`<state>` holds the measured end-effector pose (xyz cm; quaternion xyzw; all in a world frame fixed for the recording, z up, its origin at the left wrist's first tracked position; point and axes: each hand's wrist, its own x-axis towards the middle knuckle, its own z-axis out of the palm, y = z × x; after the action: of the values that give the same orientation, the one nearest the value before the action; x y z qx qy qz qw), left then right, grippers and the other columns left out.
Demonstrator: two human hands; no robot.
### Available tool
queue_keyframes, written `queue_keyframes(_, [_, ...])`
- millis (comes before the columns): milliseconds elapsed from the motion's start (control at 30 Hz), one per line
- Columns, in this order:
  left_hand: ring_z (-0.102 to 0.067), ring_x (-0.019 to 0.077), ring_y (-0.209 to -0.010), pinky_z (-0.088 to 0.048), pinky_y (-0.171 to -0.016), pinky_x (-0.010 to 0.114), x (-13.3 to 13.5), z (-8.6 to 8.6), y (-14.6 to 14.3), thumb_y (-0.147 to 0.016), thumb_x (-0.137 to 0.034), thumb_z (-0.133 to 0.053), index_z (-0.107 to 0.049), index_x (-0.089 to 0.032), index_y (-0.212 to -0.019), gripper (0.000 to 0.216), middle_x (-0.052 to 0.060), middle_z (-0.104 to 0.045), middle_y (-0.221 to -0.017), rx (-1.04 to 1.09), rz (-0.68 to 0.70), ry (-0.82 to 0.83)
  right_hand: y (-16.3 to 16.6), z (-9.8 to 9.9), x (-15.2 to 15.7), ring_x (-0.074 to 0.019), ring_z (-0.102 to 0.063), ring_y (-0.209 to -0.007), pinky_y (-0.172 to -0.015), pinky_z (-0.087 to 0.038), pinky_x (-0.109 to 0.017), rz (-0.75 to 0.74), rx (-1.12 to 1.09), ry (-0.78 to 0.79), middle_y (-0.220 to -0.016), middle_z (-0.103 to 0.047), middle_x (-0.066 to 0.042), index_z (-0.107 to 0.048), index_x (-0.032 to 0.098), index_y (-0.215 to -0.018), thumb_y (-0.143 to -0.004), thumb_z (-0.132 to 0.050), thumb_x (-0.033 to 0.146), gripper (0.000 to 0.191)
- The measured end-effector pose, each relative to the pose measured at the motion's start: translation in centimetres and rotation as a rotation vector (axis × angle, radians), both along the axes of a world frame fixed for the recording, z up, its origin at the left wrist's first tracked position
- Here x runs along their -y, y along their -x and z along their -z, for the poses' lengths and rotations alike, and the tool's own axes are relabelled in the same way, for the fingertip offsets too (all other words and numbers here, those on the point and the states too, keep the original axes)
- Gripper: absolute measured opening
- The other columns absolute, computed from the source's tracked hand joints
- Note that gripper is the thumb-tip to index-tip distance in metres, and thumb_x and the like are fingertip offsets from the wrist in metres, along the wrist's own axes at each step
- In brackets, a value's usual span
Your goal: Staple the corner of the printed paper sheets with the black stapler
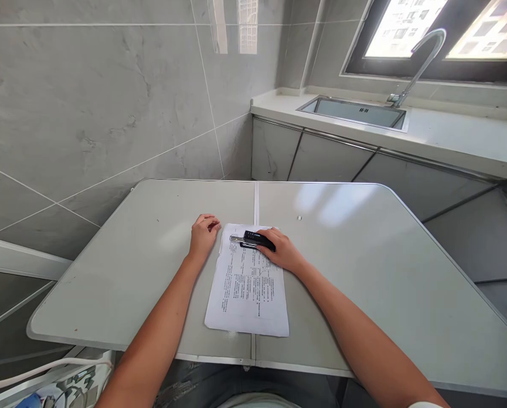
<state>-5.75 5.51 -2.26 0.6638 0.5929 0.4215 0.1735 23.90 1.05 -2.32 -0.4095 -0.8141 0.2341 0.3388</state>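
A sheaf of printed white paper [247, 300] lies on the table, its text running sideways. Across its upper part rests a black stapler [253, 240] with a metal end pointing left. My right hand [279, 247] is closed round the right end of the stapler. Just left of the paper's top corner, my left hand [205, 233] is near the tabletop with its fingers curled in; whatever may be between them is hidden. A small pale metallic piece [299, 217], perhaps a staple strip, sits on the table beyond my right hand.
The folding table [342, 294] has a centre seam and a raised metal edge. Behind it at right stand a counter [448, 133] with a sink [359, 112] and a tap [423, 62]. A tiled wall [109, 102] borders the left. A white cable [45, 368] runs at lower left.
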Motion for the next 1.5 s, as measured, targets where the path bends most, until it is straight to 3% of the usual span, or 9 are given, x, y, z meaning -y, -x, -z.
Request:
queue_keyframes(133, [-0.072,0.0202,-0.09,-0.061,-0.091,0.038,0.3,-0.6,-0.6,-0.087,-0.026,-0.07,-0.077,-0.021,-0.093,0.01,0.005,-0.077,-0.098,0.143,0.07,0.071,0.0,0.0,0.0,-0.0265,-0.066,-0.109,-0.096,-0.056,-0.045,0.006,0.004,0.017,-0.118,-0.071,-0.008,-0.06,0.028,-0.132,-0.1,-0.063,0.035,0.033])
queue_keyframes(300, [-0.072,0.0195,-0.09,-0.06,-0.09,0.036,0.6,-1.1,-1.4,-0.086,-0.034,-0.074,-0.075,-0.02,-0.091,0.015,0.005,-0.077,-0.097,0.253,0.116,0.081,-0.1,0.3,-0.1,-0.0271,-0.066,-0.11,-0.095,-0.056,-0.046,0.007,0.007,0.026,-0.119,-0.071,-0.008,-0.06,0.029,-0.132,-0.099,-0.064,0.035,0.034])
queue_keyframes(533, [-0.06,0.0161,-0.078,-0.054,-0.078,0.032,1.2,-1.9,-1.8,-0.081,-0.036,-0.081,-0.074,-0.023,-0.092,0.019,0.002,-0.069,-0.089,0.126,0.255,0.033,-0.1,0.1,-0.2,-0.0269,-0.066,-0.109,-0.094,-0.056,-0.045,0.0,0.006,0.014,-0.116,-0.072,-0.007,-0.062,0.029,-0.131,-0.099,-0.064,0.036,0.033])
queue_keyframes(733, [-0.05,0.014,-0.069,-0.047,-0.068,0.028,1.6,-1.8,-2.3,-0.079,-0.039,-0.084,-0.074,-0.024,-0.093,0.023,-0.001,-0.066,-0.085,0.081,0.416,0.131,0.0,0.0,-0.2,-0.0267,-0.065,-0.107,-0.095,-0.055,-0.045,-0.016,-0.014,0.001,-0.117,-0.073,-0.007,-0.063,0.029,-0.128,-0.099,-0.064,0.034,0.03])
queue_keyframes(1067, [-0.046,0.0136,-0.069,-0.043,-0.065,0.027,1.3,-1.2,-2.5,-0.077,-0.038,-0.083,-0.074,-0.024,-0.095,0.025,-0.001,-0.065,-0.084,0.082,0.449,0.208,0.0,-0.1,-0.1,-0.0274,-0.064,-0.106,-0.094,-0.055,-0.046,-0.02,0.001,0.009,-0.116,-0.073,-0.007,-0.062,0.028,-0.127,-0.099,-0.064,0.033,0.029])
queue_keyframes(1500, [-0.05,0.0128,-0.071,-0.044,-0.067,0.027,1.4,-1.8,-2.5,-0.076,-0.037,-0.084,-0.076,-0.022,-0.096,0.027,-0.001,-0.067,-0.086,0.076,0.477,0.25,0.0,0.2,-0.3,-0.0271,-0.063,-0.107,-0.094,-0.054,-0.045,-0.03,-0.007,0.01,-0.116,-0.072,-0.008,-0.061,0.027,-0.128,-0.099,-0.064,0.032,0.029])
